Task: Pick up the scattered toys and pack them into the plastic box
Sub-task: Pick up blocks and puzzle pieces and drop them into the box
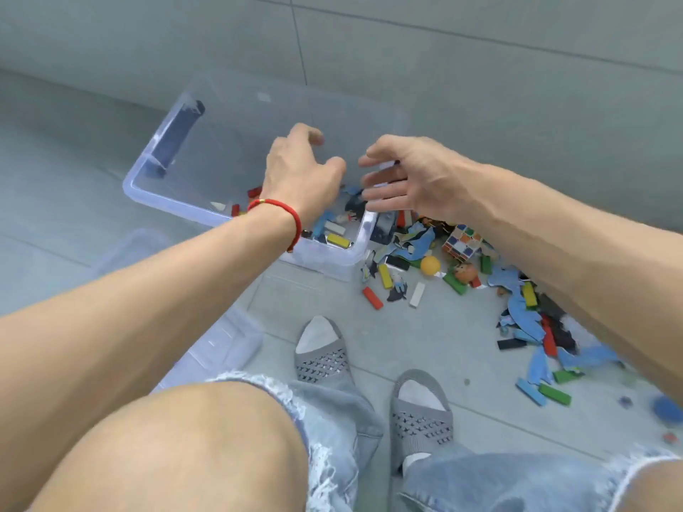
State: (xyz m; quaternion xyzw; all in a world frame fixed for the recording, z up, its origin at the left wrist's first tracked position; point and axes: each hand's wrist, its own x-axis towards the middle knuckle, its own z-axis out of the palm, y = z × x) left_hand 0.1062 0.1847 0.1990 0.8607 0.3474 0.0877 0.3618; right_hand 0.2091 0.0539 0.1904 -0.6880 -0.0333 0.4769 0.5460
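While both hands hover over the near right corner of the clear plastic box (146, 179), neither one holds anything that can be seen. The left hand (301, 171), with a red cord bracelet (286, 212) at its wrist, hangs above the box's inside with its fingers loosely curled downward and apart. The right hand (410, 179) is spread just beside it, fingers straight and relaxed, above the box's right rim; a small pale piece shows at its fingertips, but whether it is touched cannot be told.

The box sits on the grey tiled floor (443, 345) close to a grey wall (480, 68), its far side near the wall's base. Inside, a handful of coloured blocks (334, 234) lies bunched in the near right corner, and the rest of the bottom is bare. A dark latch (177, 134) lies along the left rim.

Scattered toys (532, 312) run from the box's right wall outward along the floor to the right: a puzzle cube (462, 242), an orange ball (430, 265), flat blue pieces, and red, green, yellow and white blocks. The pile touches the box's right corner.

A clear lid (218, 349) lies on the floor near the left knee. Two feet in grey slippers (421, 419) stand on open floor between the lid and the toys.
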